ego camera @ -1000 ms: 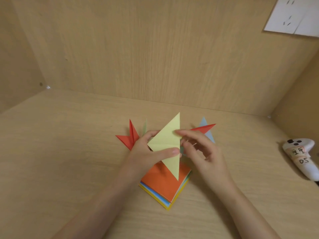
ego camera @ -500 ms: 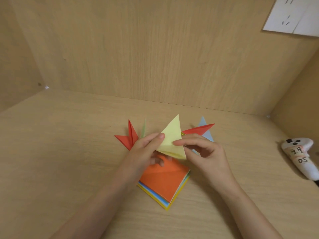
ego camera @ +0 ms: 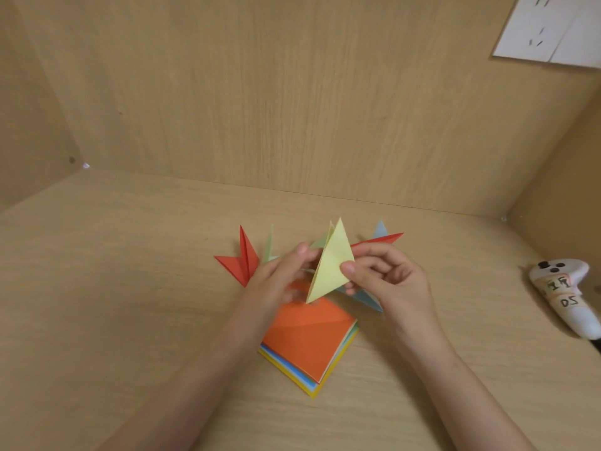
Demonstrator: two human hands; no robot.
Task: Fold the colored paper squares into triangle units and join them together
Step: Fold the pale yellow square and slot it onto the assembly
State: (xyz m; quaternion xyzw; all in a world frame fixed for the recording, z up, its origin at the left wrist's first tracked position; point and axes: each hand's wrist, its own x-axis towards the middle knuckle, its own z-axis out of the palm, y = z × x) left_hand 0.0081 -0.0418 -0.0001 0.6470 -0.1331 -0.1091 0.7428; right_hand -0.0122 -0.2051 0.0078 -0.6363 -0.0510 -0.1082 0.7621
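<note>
Both hands pinch yellow triangle [ego camera: 331, 265]: left hand [ego camera: 279, 281] at 9 o'clock, right hand [ego camera: 387, 281] at 3, above orange-topped paper stack [ego camera: 309, 340].

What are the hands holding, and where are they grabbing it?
A folded yellow paper triangle. The right hand pinches its right edge, thumb on the front; the left hand holds its left edge.

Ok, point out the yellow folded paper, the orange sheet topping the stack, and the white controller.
yellow folded paper [ego camera: 330, 265], head view, middle of its front face
orange sheet [ego camera: 309, 340], head view, centre of its bare face
white controller [ego camera: 582, 319], head view, on its lower handle
</note>
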